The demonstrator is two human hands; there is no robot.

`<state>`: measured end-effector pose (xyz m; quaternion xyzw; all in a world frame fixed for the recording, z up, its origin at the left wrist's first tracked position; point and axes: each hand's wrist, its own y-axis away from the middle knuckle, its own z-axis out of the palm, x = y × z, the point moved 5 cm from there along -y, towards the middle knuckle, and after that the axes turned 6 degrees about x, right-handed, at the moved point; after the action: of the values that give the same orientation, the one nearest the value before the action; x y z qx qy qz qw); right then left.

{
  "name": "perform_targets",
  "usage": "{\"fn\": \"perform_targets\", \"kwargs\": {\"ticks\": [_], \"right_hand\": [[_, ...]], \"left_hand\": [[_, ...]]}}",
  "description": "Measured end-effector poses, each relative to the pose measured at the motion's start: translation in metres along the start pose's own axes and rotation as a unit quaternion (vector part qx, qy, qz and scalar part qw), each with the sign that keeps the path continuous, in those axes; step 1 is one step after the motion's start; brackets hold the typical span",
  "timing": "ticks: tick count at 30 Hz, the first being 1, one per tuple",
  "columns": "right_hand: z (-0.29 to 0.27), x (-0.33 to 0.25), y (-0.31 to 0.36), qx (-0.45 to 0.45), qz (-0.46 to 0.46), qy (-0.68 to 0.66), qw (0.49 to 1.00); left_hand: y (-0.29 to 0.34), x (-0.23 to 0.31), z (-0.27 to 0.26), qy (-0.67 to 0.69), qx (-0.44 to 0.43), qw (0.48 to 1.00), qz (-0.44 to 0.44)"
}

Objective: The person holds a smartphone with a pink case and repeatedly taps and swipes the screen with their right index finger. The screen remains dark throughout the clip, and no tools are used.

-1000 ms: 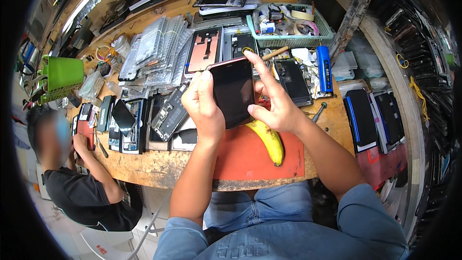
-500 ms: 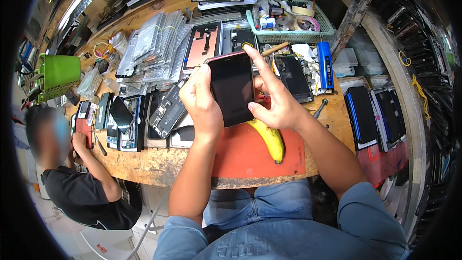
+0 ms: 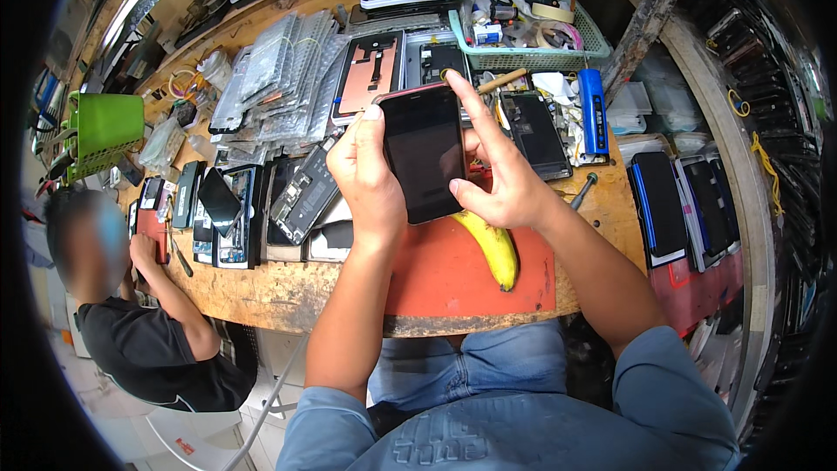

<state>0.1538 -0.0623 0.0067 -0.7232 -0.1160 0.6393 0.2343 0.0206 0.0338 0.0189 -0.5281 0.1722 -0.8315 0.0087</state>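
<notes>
Sharing the wooden bench [image 3: 270, 295] with a co-worker [image 3: 166, 344] at far left, sitting close to a green basket [image 3: 106, 122]. Moving rightward, passing opened devices [image 3: 305, 201] and a bubble-wrapped stack [image 3: 283, 70], crowding the bench up to the left forearm but leaving a strip of worn wood along the curved front edge. Gripping a phone [image 3: 425, 153] by its left edge with the left hand [image 3: 366, 170], pressing the thumb near the upper corner and hiding the other fingers too much to tell their spread. Holding the phone raised, dark screen facing up, over a red mat [image 3: 453, 288], well inside the front edge. Lying on that mat, partly under the phone: a banana [image 3: 495, 257]. Bracing the phone's right edge with the right hand [image 3: 506, 176], spreading thumb and index finger wide between lower edge and top corner. Farther right, having some wood around a screwdriver [image 3: 584, 192], then nearing a blue tool [image 3: 593, 113] and a post [image 3: 649, 22]. Compared with one second ago, keeping the same grip, but seeing phone and bench slightly higher in view.
</notes>
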Motion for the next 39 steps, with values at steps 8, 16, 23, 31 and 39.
{"fn": "perform_targets", "kwargs": {"ticks": [8, 16, 23, 31, 39], "right_hand": [[0.001, -0.001, -0.003, 0.015, 0.002, -0.013, 1.0], [0.0, 0.011, 0.001, 0.037, 0.042, -0.032, 0.998], [0.0, 0.011, -0.002, 0.052, 0.053, -0.018, 0.997], [-0.001, 0.011, 0.001, 0.054, 0.05, -0.041, 0.996], [0.0, 0.001, 0.0, 0.011, -0.001, 0.012, 1.0]], "left_hand": [[0.002, 0.004, 0.003, 0.005, 0.009, 1.0, -0.005], [-0.001, -0.003, -0.002, 0.003, -0.005, 1.0, 0.006], [-0.001, 0.0, -0.001, -0.011, 0.005, 1.0, 0.0], [0.0, 0.002, 0.003, -0.003, 0.002, 1.0, -0.002], [0.0, -0.003, -0.003, 0.002, 0.002, 1.0, 0.0]]}}
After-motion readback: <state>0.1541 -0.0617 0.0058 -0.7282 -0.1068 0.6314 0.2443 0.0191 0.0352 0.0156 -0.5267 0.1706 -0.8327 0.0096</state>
